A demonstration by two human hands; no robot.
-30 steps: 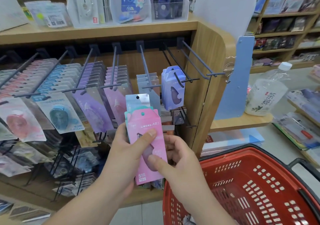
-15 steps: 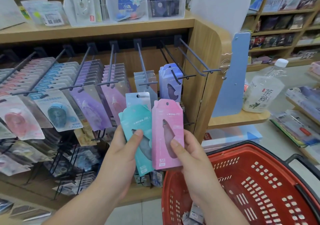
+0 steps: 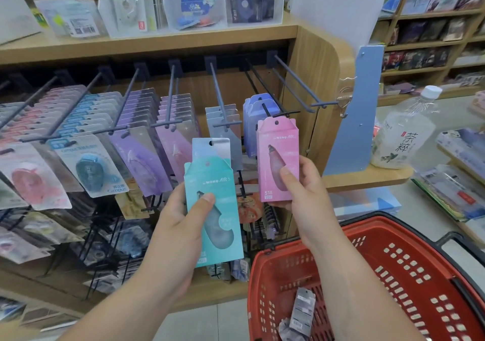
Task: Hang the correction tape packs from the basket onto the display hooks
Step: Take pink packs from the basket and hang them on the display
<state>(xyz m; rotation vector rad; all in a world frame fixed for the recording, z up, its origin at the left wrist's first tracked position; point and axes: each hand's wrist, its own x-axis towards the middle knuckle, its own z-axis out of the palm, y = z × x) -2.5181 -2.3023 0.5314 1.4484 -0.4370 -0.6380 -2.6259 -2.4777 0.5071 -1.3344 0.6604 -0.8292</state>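
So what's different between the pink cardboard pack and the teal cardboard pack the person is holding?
The pink cardboard pack is in the right hand, the teal cardboard pack in the left hand. The pink one is held higher, its top by a dark wire hook; the teal one sits lower. The teal one has a silvery-blue pack behind it; the pink one is alone. Both read MONO AIR and have a hang hole on top.

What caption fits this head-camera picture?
Right hand holds a pink correction tape pack near a display hook; left hand grips a teal pack beside the red basket.
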